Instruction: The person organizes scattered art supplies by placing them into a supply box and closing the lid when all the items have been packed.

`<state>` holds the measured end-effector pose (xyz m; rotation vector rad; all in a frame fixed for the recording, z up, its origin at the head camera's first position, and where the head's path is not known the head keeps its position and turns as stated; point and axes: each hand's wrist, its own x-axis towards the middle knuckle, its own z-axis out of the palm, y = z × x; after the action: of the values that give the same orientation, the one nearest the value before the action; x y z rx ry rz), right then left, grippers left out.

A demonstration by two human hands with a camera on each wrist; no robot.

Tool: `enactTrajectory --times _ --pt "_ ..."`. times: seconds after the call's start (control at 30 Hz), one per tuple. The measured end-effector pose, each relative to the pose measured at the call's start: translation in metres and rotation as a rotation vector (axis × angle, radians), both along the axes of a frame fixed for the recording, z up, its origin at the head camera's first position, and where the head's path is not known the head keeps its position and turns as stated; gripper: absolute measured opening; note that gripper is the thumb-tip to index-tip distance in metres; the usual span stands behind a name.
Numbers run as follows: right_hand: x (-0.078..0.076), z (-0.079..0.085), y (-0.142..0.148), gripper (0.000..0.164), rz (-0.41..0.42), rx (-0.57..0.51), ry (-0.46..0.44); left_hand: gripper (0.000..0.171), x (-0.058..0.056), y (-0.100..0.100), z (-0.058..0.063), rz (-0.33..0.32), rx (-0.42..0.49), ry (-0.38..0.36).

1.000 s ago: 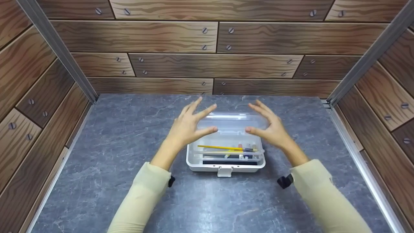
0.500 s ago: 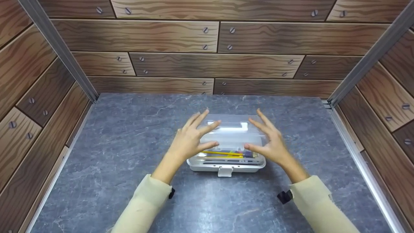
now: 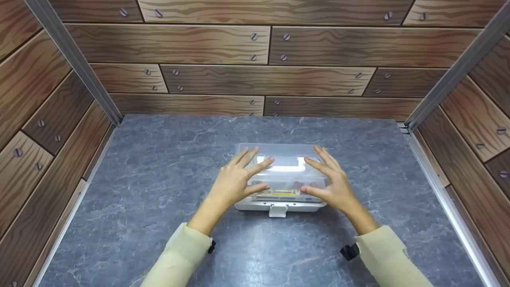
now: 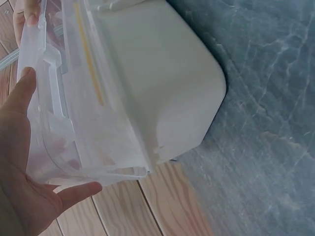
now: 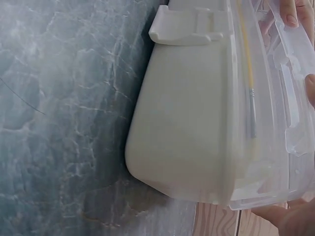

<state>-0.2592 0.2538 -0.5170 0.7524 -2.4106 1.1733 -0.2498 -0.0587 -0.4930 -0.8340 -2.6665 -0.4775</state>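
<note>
A white plastic box (image 3: 255,206) sits mid-table with its clear lid (image 3: 285,148) lowered over it. My left hand (image 3: 231,182) spreads its fingers over the lid's left part, and my right hand (image 3: 335,185) does likewise on the right. In the left wrist view, a fingertip (image 4: 28,73) touches the lid top while the thumb lies along the side. Through the lid shows a yellow-handled paintbrush (image 5: 247,54) with a metal ferrule. A white latch (image 3: 277,211) hangs unfastened at the box front. Other contents look blurred through the plastic.
The grey marbled tabletop (image 3: 167,159) surrounds the box. Wood-patterned walls (image 3: 215,79) close off the back and sides, with metal rails (image 3: 450,215) along the edges. A black strap (image 3: 350,252) shows at the right wrist.
The raised lid has swung forward and down over the box, covering the brush and the tray. Both hands have moved with it toward me, fingers still spread.
</note>
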Motion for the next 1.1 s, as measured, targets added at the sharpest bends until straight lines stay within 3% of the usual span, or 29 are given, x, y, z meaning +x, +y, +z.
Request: enactTrajectory --times 0.63,0.83,1.1 --pt "0.009 -0.03 -0.002 0.065 0.019 -0.007 0.226 0.065 0.011 0.001 -0.03 -0.019 -0.059 0.161" --pt "0.011 -0.032 -0.002 0.064 0.019 -0.001 0.22 0.064 0.011 0.0 -0.036 -0.027 -0.042 0.163" --pt "0.013 -0.037 0.0 0.062 0.037 -0.006 0.192 0.067 0.012 -0.001 -0.044 -0.04 -0.016 0.232"
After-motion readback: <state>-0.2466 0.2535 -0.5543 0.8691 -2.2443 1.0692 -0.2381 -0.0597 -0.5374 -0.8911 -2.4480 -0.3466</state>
